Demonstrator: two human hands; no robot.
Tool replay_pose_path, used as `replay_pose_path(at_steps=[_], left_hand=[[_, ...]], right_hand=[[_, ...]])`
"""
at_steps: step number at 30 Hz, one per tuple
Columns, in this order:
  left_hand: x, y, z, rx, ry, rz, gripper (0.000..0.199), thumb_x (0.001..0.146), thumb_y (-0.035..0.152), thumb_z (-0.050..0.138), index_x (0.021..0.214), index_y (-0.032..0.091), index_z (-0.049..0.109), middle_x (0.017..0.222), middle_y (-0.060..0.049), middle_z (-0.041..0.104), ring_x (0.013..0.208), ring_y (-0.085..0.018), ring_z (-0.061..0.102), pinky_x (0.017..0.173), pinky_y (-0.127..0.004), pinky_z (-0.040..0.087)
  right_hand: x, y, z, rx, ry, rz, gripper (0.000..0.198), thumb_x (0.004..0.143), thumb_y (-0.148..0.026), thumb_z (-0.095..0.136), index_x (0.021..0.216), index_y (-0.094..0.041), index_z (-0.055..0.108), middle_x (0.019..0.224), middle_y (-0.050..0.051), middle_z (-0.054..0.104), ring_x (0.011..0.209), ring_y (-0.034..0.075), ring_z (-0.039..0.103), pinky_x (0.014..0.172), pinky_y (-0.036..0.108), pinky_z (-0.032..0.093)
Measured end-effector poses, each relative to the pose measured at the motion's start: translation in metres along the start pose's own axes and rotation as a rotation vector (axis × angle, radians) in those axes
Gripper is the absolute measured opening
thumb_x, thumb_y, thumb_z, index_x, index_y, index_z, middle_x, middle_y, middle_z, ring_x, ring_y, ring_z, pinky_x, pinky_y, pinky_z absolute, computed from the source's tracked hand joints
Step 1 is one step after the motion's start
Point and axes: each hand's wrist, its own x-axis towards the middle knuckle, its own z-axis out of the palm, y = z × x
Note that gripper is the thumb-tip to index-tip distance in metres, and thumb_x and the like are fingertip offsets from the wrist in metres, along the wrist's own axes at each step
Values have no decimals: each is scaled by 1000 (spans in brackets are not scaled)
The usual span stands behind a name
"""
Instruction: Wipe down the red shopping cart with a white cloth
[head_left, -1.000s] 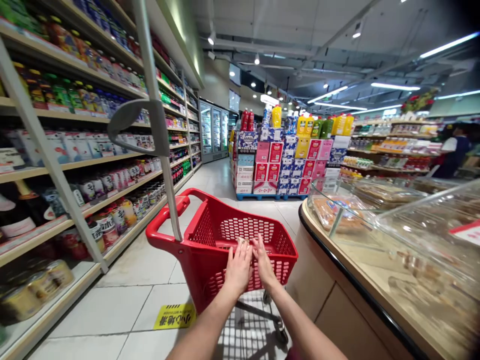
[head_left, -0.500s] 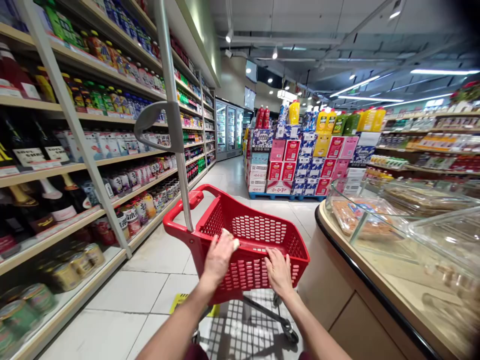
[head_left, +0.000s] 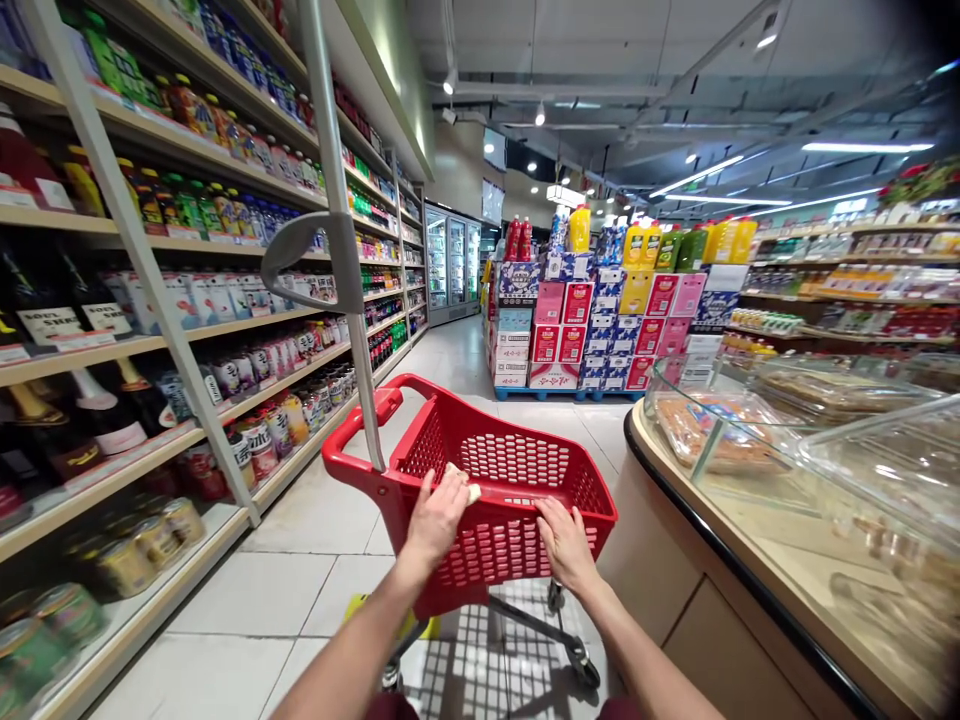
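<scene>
A red plastic shopping cart (head_left: 499,545) with perforated basket walls stands side-on before me. My left hand (head_left: 437,515) is closed around a small whitish cloth (head_left: 473,494), which pokes out past the fingers, and rests on the near rim of the basket. Further right, my right hand (head_left: 566,540) has its fingers hooked over the same rim. A tall metal pole with a grey loop handle (head_left: 349,260) rises at the cart's handle end. No goods show inside the visible part of the basket.
Drink shelves (head_left: 217,415) line the left side. Stacked cartons and juice bottles stand on a blue pallet (head_left: 525,393) ahead. A glass-edged counter (head_left: 660,470) with packed food curves close on the right. Upright fridges (head_left: 452,255) stand at the back.
The view has shifted slightly, so the shelves and cartons sit a little further left. Both hands stay at the basket rim, and the left keeps the whitish cloth.
</scene>
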Motion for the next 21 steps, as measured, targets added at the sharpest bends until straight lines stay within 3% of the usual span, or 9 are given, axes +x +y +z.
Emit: replay_pose_path(at_steps=[5,10,16,21], left_hand=[[1,-17,-12,82,52,-166,32,83,10,32,101,20,57,112,-6,62,104,-17,56,107,-42,9],[0,10,1,-3,22,18,36,81,5,32,99,21,58,112,-3,63,111,-14,51,108,-36,9],[-8,-24,-13,65,148,-137,33,83,10,34,106,20,55,118,-8,59,108,-18,54,108,-44,2],[-6,16,1,-12,38,-27,37,80,3,33,102,20,57,119,-4,58,114,-14,49,109,-36,4]], right_hand=[[-2,1,1,-2,53,16,39,88,-30,29,117,-19,52,124,8,53,121,22,40,103,52,19],[-3,3,-2,-4,21,-22,39,88,-30,29,119,-20,51,125,7,51,121,21,41,103,51,21],[-2,5,-1,-23,53,-1,38,87,-29,31,118,-20,52,124,8,53,121,21,41,103,51,20],[-2,4,-3,-32,35,-11,38,87,-28,30,118,-20,52,124,8,53,120,20,42,103,50,22]])
